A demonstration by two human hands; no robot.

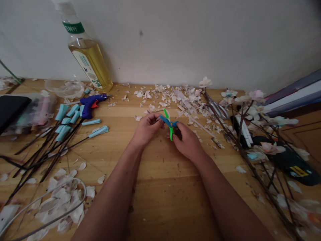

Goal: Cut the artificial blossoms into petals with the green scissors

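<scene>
My right hand grips small blue-and-green scissors by the handles, with the blades apart and pointing up and to the left. Close beside the blades, my left hand is closed in a pinch, thumb against fingers. Whatever it pinches is too small and too hidden to name. Both hands are above the middle of the wooden table. Just beyond them lie many dry, pale petal scraps.
At left are a blue glue gun, dark stems with light-blue paper tips, loose petals and a cable. An oil-coloured bottle stands by the wall. Flowering branches, pliers and a dark green object lie right.
</scene>
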